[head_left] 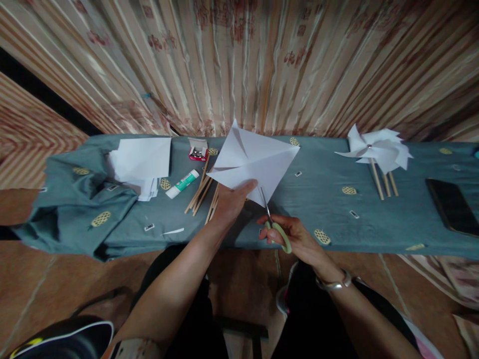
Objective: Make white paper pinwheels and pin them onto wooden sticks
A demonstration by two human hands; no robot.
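Observation:
My left hand grips a white square sheet of paper from below, its thumb pressed on top near the lower corner. Slits run into the sheet at the left and top corners. In my right hand is a pair of scissors with light green handles. Their blades lie at the sheet's bottom corner, pointing up toward its middle. The fingers of my left hand under the paper are hidden.
Left on the cloth-covered table lie stacked white paper, a glue stick, a small red box of metal pins and several wooden sticks. Rightward are paper pinwheels on sticks and a black phone. A curtain hangs behind.

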